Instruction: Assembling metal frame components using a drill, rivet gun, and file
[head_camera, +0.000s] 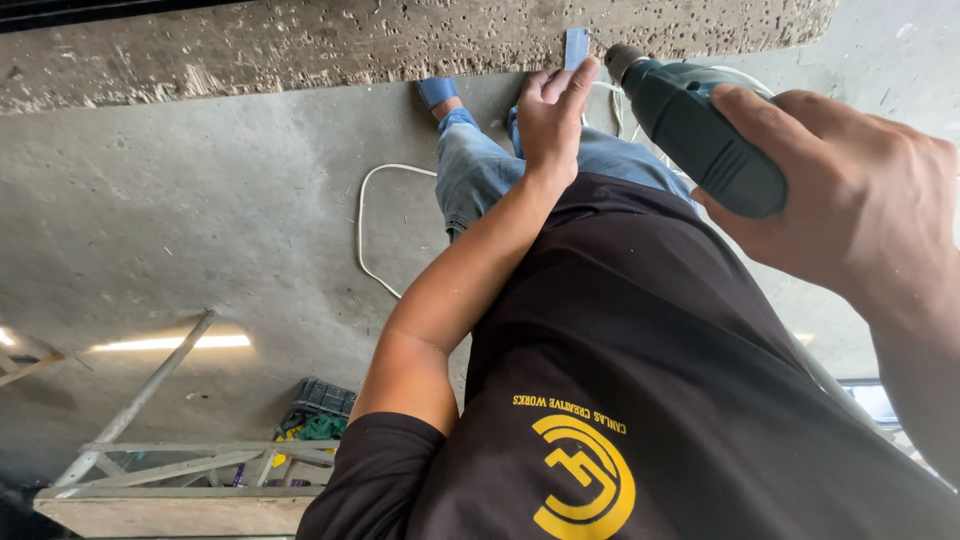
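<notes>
A dark green power drill with a ribbed grip (700, 135) is held in the right hand (850, 210), the fingers wrapped tightly around its body and its grey nose brought up to the rough, pitted grey concrete beam (300, 45). Just beside the drill's nose, a small blue strip (577, 45) is pressed flat against the beam's edge by the fingertips of the left hand (552, 115), whose fingers are stretched out rather than curled. Below the hands, a black shirt with a yellow round emblem (640, 400) and blue jeans (480, 170) are seen, with a blue sandal (437, 92) on the smooth concrete floor (180, 220). A thin white cable (362, 225) is looped across that floor. Further off, pale metal scaffold framing (170, 465) is seen at the lower left, with a dark crate (322, 398) beside it.
</notes>
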